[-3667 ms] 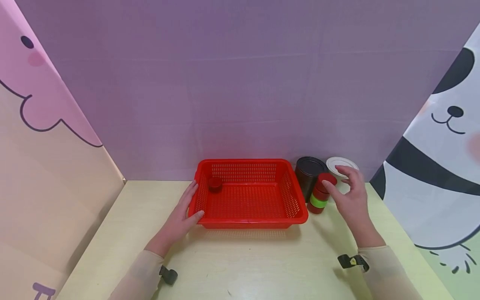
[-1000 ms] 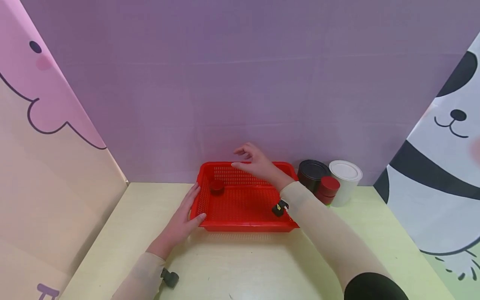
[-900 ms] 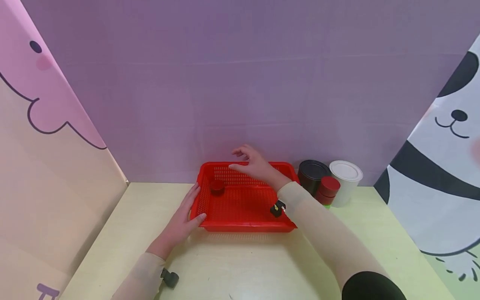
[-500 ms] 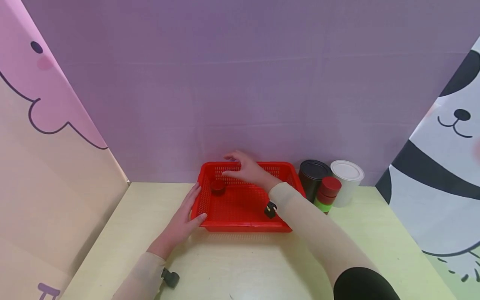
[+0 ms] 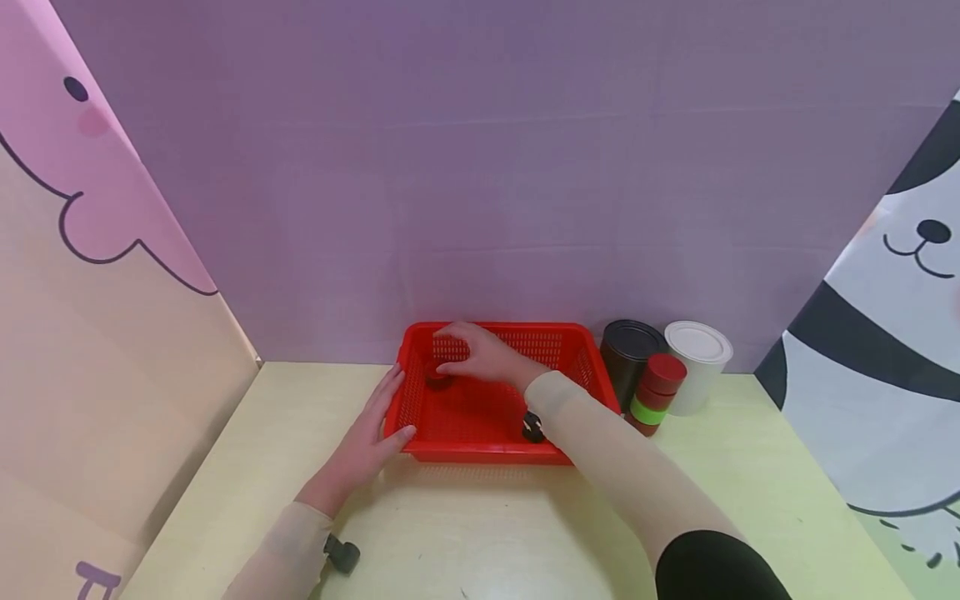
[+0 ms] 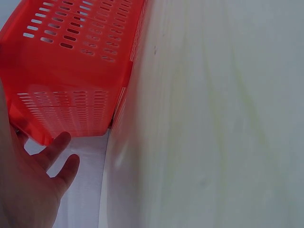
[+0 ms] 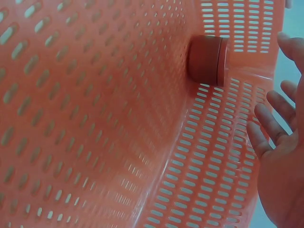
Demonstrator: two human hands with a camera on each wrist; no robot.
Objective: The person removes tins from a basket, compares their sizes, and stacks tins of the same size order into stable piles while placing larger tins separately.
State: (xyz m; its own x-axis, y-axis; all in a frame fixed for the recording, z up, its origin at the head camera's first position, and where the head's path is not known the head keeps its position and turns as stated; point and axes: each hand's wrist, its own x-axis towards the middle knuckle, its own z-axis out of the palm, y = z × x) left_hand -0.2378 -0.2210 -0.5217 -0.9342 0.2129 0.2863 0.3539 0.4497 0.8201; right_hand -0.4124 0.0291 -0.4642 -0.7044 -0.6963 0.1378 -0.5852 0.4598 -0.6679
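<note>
A red plastic basket [image 5: 495, 457] with slotted walls sits on the table near the back wall. Inside it, at the left back, stands a small dark red round jar [image 7: 204, 61] with a lid seam. My right hand [image 5: 480, 354] hovers above that jar, thumb and fingers spread apart, and partly covers it in the head view. In the right wrist view a gap separates the fingers from the jar. My left hand [image 5: 363, 446] rests along the basket's left side, fingers extended at the rim and thumb at the front left corner.
Right of the basket stand a black canister [image 5: 633, 342], a white canister [image 5: 699, 358] and a red container [image 5: 662, 375] with a green band. A purple cloth wall [image 5: 480, 208] rises behind them. Printed panels flank the pale table [image 5: 450, 533].
My right hand has left the containers on the right, crossed over the basket and come down toward the red jar. My left hand stays at the basket's left side.
</note>
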